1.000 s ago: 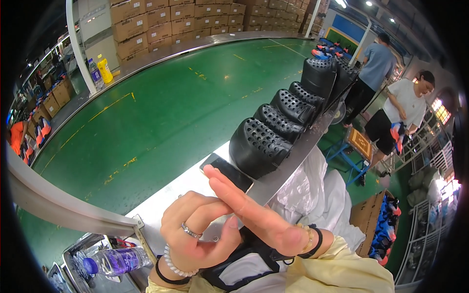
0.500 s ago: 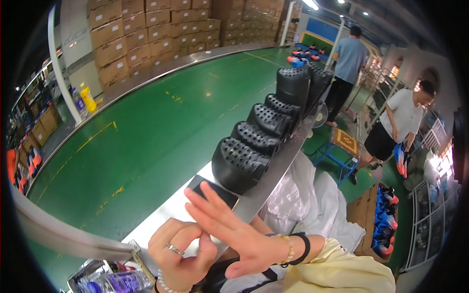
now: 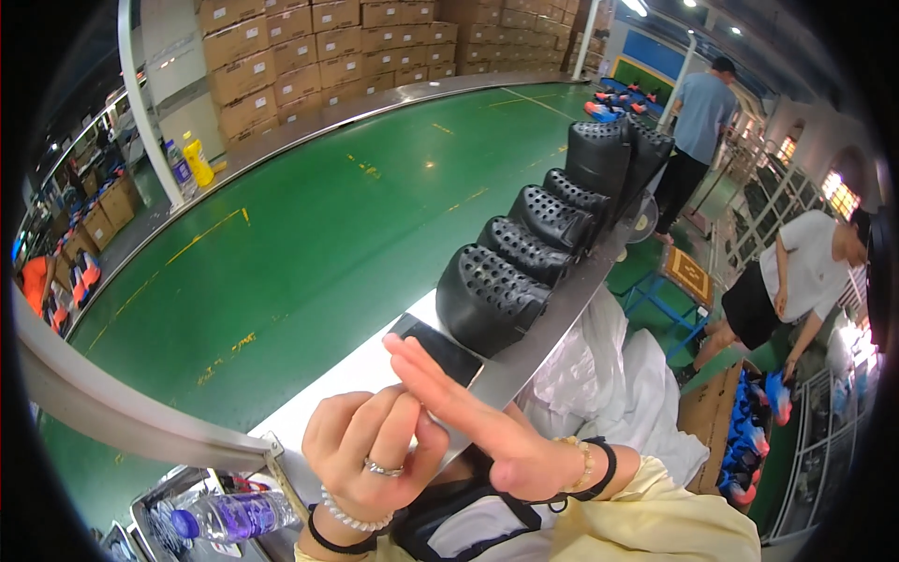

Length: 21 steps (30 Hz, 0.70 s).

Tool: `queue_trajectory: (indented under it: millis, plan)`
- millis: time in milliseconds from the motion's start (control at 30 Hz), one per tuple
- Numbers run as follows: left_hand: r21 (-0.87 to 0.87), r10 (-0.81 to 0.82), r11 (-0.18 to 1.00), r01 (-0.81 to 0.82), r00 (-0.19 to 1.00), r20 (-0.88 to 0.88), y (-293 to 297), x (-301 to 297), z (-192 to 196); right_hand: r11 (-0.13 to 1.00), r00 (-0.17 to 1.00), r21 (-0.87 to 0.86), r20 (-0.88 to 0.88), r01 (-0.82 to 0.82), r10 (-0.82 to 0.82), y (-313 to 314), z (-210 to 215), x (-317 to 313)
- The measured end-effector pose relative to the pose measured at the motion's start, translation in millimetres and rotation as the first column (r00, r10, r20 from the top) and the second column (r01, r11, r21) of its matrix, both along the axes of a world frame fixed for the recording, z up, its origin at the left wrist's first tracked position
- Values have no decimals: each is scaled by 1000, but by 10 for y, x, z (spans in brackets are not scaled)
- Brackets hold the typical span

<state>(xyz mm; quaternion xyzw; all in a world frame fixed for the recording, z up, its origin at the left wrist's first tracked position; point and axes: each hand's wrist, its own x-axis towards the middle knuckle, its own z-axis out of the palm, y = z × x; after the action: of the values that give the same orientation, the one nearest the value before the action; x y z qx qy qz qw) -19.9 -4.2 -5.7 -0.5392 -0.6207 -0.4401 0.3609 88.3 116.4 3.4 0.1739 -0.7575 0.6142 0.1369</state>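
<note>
the left hand (image 3: 375,445) is drawn closed, its fingers curled in toward the thumb; a silver ring (image 3: 384,467) is worn on it. the right hand (image 3: 496,436) is held open and flat, its fingers kept straight and close together, and the two hands are crossed near the left knuckles. no object is seen in the right hand; whether a right finger or something small is pinched in the left cannot be told.

just beyond the right fingertips, a black smartphone (image 3: 437,348) is laid flat on a pale metal bench (image 3: 361,370), partly covered by that hand. it can be judged light, rigid and smooth, apt to slide on the metal, with a face easily cracked if dropped; it would best be taken by its long edges, with pressure kept off the face.

beside the smartphone, black perforated clogs (image 3: 524,248) are ranged in a row along the bench. they can be judged light, moulded and slightly springy, not easily damaged; a surer hold would be found across the sides than on the rounded, glossy toes. white sheeting (image 3: 637,375), probably soft and slack, is heaped beside the bench.
</note>
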Motion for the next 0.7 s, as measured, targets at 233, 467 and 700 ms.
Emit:
queue_trajectory:
  millis: [233,467,700]
  plan:
    - [12,105,994,-105,994,-5,-71,-81,20,983,990,-164,100,-79,97,-57,53,-24]
    - [73,-203,979,191,947,249,-169,-69,84,882,956,-456,187,-119,225,-128,62,-15]
    - [38,-441,880,473,786,434,-213,-26,129,812,978,-573,82,-112,193,-65,-4,55]
